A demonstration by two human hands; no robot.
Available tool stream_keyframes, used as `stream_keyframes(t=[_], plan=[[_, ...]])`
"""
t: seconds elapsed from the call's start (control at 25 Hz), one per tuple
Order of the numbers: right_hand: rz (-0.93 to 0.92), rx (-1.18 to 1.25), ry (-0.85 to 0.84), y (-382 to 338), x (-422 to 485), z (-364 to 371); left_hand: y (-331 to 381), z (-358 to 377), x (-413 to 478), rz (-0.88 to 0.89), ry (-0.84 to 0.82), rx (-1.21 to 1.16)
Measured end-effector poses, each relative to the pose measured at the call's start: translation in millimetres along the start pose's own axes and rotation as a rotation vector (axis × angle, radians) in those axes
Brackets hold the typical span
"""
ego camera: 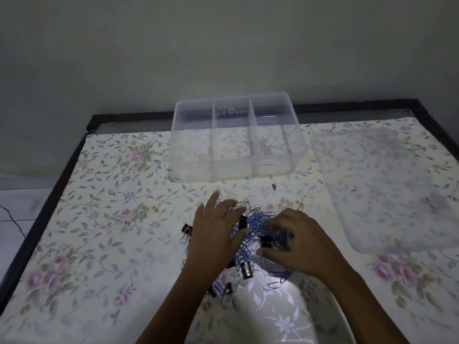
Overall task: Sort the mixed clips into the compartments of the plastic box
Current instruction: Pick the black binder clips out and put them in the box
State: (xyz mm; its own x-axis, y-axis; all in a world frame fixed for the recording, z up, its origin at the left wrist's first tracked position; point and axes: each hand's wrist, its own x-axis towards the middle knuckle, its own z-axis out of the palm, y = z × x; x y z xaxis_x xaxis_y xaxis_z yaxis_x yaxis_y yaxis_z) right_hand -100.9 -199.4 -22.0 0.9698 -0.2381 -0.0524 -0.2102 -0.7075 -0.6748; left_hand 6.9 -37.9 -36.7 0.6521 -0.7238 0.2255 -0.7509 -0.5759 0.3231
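While most of the clips [250,234] lie tangled in one heap on the floral table [104,219], I judge the sorting to be barely under way. From my remote seat I see the clear plastic box [236,135] standing open beyond the heap, near the far edge of the table, with three compartments side by side. The middle one seems to hold a small dark cluster at its far end, possibly binder clips, though glare and blur keep me from being sure. The left and right compartments look empty as far as I can tell. What I take to be the box's lid [380,189] lies flat to the right of the box, apart from it.

My left hand [216,234] is spread wide, fingers splayed over the left side of the heap, pressing or raking rather than pinching anything I can make out. My right hand [298,242] is curled over the right side, fingertips drawn in close among the blue paper clips next to a black binder clip [267,242]; whether it actually holds one, I cannot tell.

A few binder clips sit loose at the heap's edges, one to the left [186,229] and some nearer me. Nearly everything remains to be separated and carried across to the box.
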Motion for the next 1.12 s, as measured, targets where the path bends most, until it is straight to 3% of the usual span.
stream_keyframes(t=[0.2, 0.32, 0.52, 0.72, 0.84, 0.96, 1.12], plan=[[-0.052, -0.049, -0.059, -0.4, -0.8, -2.6, -4.5, -2.4, 0.1, -0.046, 0.036, -0.045], [0.034, 0.129, 0.012, -2.6, 0.6, -4.0, -8.3, -3.5, 1.0, -0.04, 0.016, -0.139], [0.228, 0.67, 0.163, -9.5, 3.8, -16.3, -3.7, -22.8, 5.1, -0.194, 0.167, -0.543], [0.404, 1.064, 0.243, -15.5, 10.0, -18.9, 5.9, -29.3, 10.0, -0.548, 0.155, -0.956], [0.552, 1.303, 0.231, -17.0, 13.9, -19.4, 1.2, -32.1, 15.5, -0.683, 0.206, -1.469], [0.647, 1.6, 0.211, -16.5, 14.1, -24.1, -13.7, -39.9, 17.1, -0.707, 0.225, -1.931], [0.718, 1.598, 0.147, -17.1, 11.8, -28.4, -24.2, -38.6, 13.5, -0.756, 0.179, -2.009]])
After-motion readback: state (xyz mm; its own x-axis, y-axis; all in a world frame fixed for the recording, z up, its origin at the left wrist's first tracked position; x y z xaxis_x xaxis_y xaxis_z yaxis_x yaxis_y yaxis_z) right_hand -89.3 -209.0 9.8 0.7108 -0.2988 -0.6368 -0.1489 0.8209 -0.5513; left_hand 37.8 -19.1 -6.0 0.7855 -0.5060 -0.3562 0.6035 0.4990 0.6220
